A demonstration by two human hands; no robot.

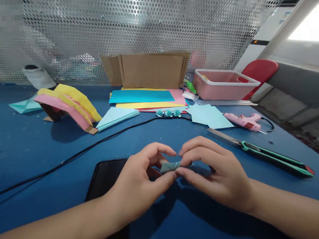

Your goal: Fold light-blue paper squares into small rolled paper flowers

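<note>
A small folded piece of light blue paper (pixel 170 166) is pinched between both my hands just above the blue table (pixel 28 149). My left hand (pixel 140 183) grips its left end with thumb and fingertips curled round it. My right hand (pixel 215 172) pinches the right end, fingers bent over it. A black phone (pixel 105 177) lies face up under my left wrist.
Green-handled scissors (pixel 270 156) lie to the right, with a pink glue gun (pixel 244 121) behind them. Three small paper roses (pixel 169 113), coloured paper sheets (pixel 144 97), cardboard (pixel 151 70), a pink tub (pixel 223 84) and a black cable (pixel 77 153) lie beyond. Pink and yellow paper (pixel 69 103) sits at the left.
</note>
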